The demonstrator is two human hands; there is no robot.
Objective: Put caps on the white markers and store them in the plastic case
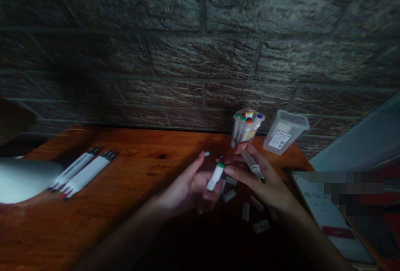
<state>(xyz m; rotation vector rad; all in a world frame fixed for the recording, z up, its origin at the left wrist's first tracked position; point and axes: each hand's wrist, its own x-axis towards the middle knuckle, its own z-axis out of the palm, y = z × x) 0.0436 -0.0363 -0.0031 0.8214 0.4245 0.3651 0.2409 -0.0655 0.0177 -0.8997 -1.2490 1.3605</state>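
Observation:
My left hand (190,185) is curled around a white marker with a green end (215,177), held upright over the wooden table (131,167). Close beside it, touching at the fingertips, my right hand (259,177) pinches a second marker (252,165), whose dark tip points down and to the right. Several loose white marker caps (245,210) lie on the table under and just in front of both hands. Behind my hands stands a clear holder of markers with coloured ends (246,127).
A clear plastic lid or box with a label (284,131) lies tilted at the back right. Several white markers (81,169) lie in a row at the left. A pale rounded object (21,179) is at the far left; a booklet (331,217) is at the right. A brick wall runs along the back.

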